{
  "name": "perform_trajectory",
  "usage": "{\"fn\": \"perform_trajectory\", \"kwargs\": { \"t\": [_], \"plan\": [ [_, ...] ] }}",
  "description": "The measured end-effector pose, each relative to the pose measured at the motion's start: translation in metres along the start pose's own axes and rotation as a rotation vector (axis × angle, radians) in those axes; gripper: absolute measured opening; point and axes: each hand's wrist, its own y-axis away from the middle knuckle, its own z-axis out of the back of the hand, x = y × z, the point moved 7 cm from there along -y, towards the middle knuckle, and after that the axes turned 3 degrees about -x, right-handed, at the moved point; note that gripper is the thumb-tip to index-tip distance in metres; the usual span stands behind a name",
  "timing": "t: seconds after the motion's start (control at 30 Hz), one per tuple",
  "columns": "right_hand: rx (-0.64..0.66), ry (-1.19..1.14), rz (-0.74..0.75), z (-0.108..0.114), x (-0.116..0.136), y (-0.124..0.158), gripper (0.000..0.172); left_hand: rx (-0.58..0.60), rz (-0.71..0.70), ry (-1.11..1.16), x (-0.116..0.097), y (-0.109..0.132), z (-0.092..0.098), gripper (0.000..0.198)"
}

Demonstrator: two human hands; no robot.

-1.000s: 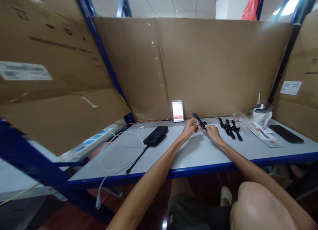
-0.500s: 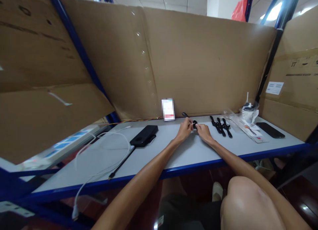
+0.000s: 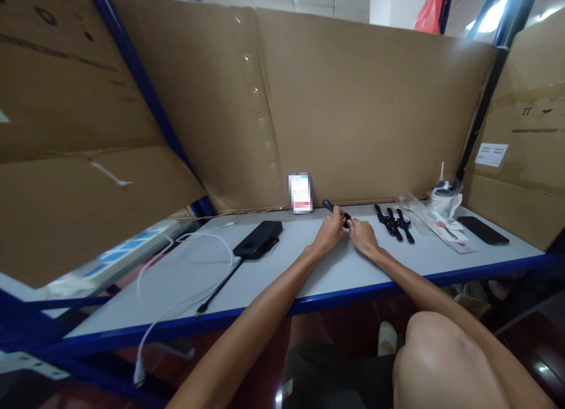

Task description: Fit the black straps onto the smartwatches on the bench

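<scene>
A black two-handled tool that looks like a spokeshave (image 3: 327, 205) is held between my hands over the table. One of its handles sticks out at the upper left, past my fingers. My left hand (image 3: 330, 232) is closed around it near its middle. My right hand (image 3: 362, 235) is closed on the other end, its fingertips close to those of my left. Fingers cover most of the tool's middle and far handle. To the right of my right hand, several similar black spokeshaves (image 3: 391, 223) lie side by side on the table.
Left of my hands lie a black power bank (image 3: 258, 239) and a white cable (image 3: 227, 244). A lit phone (image 3: 301, 193) leans on the cardboard wall (image 3: 353, 115). Clear plastic packages (image 3: 435, 223), a bagged white cup (image 3: 442, 202) and a dark phone (image 3: 482, 230) are at right.
My fingers have shifted on the spokeshave, and its protruding handle shows longer above my left hand. Both hands stay close together. The view has moved slightly.
</scene>
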Motion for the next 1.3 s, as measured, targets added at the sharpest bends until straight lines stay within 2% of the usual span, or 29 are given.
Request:
{"fn": "perform_trajectory", "kwargs": {
  "t": [0.17,0.27,0.5,0.8,1.03,1.1,1.3],
  "plan": [
    [-0.008,0.008,-0.013,0.004,0.002,0.002,0.045,-0.077,0.057,0.073,0.001,0.000,0.002,0.008],
    [0.010,-0.010,-0.016,0.000,0.000,0.000,0.044,-0.040,0.056,-0.024,0.000,0.000,0.003,0.013],
    [0.030,-0.061,-0.006,-0.005,-0.004,-0.004,0.044,0.051,-0.065,-0.206,-0.007,0.001,0.007,0.020],
    [0.039,-0.065,-0.045,-0.002,-0.004,-0.003,0.044,0.009,-0.093,-0.125,-0.011,0.001,0.001,0.018],
    [0.042,-0.063,-0.039,-0.002,-0.003,-0.003,0.044,-0.111,0.033,0.029,0.002,-0.003,0.005,0.019],
    [0.042,-0.062,-0.042,-0.002,-0.004,-0.003,0.044,-0.093,0.018,0.005,0.001,-0.002,0.005,0.015],
    [0.053,-0.053,-0.063,-0.002,-0.005,-0.003,0.043,-0.057,-0.052,-0.064,-0.008,0.001,0.003,0.019]
  ]
}}
